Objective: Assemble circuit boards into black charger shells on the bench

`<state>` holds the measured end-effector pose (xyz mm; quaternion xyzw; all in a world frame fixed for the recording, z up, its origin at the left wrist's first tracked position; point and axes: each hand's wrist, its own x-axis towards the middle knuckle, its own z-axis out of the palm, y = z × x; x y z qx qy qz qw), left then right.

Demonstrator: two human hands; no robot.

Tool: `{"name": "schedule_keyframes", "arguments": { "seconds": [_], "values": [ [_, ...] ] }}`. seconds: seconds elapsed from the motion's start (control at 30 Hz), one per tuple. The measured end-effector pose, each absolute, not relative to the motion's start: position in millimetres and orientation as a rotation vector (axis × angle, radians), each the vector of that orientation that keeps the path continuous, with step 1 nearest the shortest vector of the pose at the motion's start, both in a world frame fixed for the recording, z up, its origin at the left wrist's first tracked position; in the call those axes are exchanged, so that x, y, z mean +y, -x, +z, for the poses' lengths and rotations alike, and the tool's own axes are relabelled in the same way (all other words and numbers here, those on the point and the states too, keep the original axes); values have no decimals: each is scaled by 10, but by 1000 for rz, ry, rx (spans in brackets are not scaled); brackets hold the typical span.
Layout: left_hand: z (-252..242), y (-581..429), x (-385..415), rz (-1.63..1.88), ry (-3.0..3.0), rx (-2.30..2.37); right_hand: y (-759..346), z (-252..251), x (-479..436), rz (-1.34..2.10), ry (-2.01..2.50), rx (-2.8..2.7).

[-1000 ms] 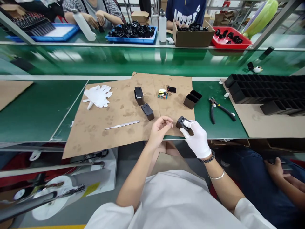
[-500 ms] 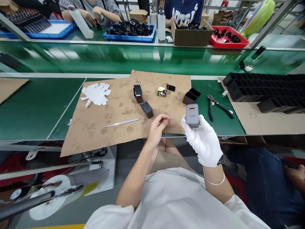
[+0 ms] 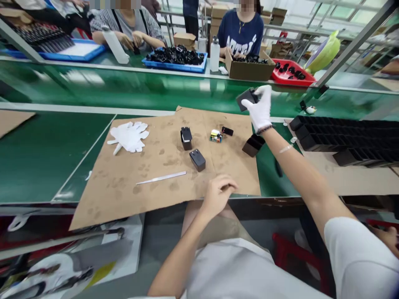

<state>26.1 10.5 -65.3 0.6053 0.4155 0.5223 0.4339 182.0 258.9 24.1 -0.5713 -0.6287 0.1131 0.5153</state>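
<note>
Reaching out over the far green belt, my right hand (image 3: 261,106), in a white glove, grips a dark charger (image 3: 246,99) between thumb and fingers. My bare left hand (image 3: 220,190) rests at the cardboard's near edge, fingers curled, with nothing seen in it. Beyond it lie a charger with two prongs (image 3: 197,160) and a second pronged charger (image 3: 186,138), its cover apart from its case. A small circuit board (image 3: 216,136) is beside a black piece (image 3: 227,131). Two open black cases (image 3: 253,145) sit below my right wrist. A thin metal strip (image 3: 161,177) lies on the left.
A white glove (image 3: 129,137) lies on the cardboard sheet (image 3: 102,199). Rows of black cases (image 3: 346,135) fill the right side. The cutting pliers are mostly hidden under my right arm. Across the belt, two people sit behind a blue tray (image 3: 174,66), a carton (image 3: 249,71) and a red tray (image 3: 291,74).
My right hand has carried the charger forward, from the bench's near edge out over the belt, and turned it. My left hand stays curled near the same place. The view has tilted up.
</note>
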Motion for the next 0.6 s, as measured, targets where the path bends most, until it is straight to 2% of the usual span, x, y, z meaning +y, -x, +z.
{"name": "schedule_keyframes", "arguments": {
  "seconds": [0.1, 0.27, 0.37, 0.5, 0.6],
  "values": [
    [-723, -297, 112, 1338, -1651, 1104, -1815, 220, 3334, 224, 1668, -1728],
    [-758, -327, 133, 1365, -1733, 1127, -1837, 1, 3677, 317, 1860, -1835],
    [-744, -335, 127, 1371, -1710, 1123, -1880, 68, 3665, 407, 1902, -1959],
    [-756, -348, 111, 1378, -1646, 1117, -2125, 432, 3366, 573, 1807, -2225],
    [-755, -356, 101, 1344, -1616, 1146, -2440, 638, 2892, 882, 1635, -2503]
  ]
}}
